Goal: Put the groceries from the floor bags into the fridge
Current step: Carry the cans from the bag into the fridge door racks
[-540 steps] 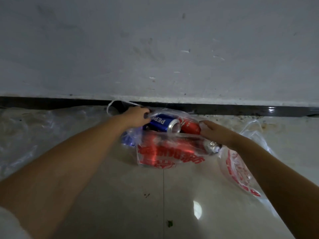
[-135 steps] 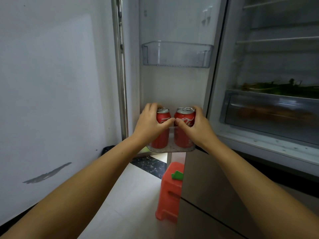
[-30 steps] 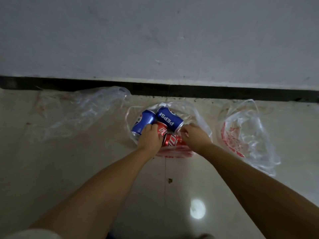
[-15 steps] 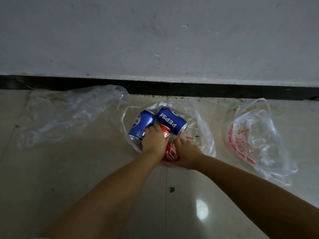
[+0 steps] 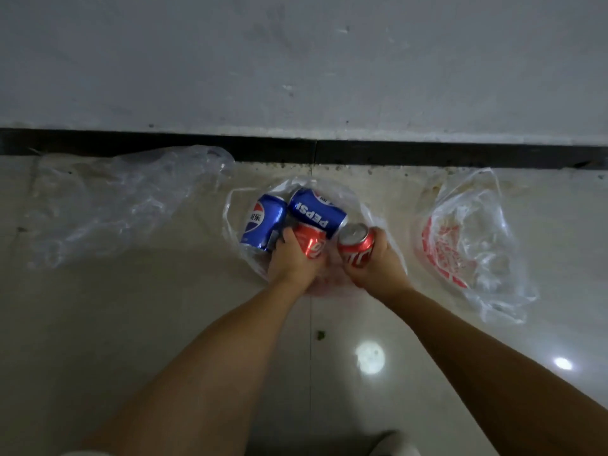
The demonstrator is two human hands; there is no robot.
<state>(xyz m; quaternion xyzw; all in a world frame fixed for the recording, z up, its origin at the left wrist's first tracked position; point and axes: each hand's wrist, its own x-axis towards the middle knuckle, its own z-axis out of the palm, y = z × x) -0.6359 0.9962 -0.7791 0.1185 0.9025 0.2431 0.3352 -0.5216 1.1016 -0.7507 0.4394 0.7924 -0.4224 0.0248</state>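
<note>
Change: half a second earlier both hands were low over one red can; the right hand (image 5: 378, 258) has now raised its red can (image 5: 357, 245) upright, top showing.
Left hand: the left hand (image 5: 292, 258) grips a second red can (image 5: 311, 243), fingers curled round it, inside the middle bag (image 5: 371, 218).
Right hand: fingers wrapped round its can, held just above the bag.
Blue cans: two blue Pepsi cans (image 5: 263, 222) (image 5: 316, 212) lie on their sides in the bag, touching the left hand's can.
Around: a clear bag (image 5: 125, 199) lies crumpled at left; a red-printed bag (image 5: 460, 245) at right.
Room: pale glossy tile floor (image 5: 164, 324), black skirting (image 5: 427, 156), grey wall (image 5: 296, 60).
</note>
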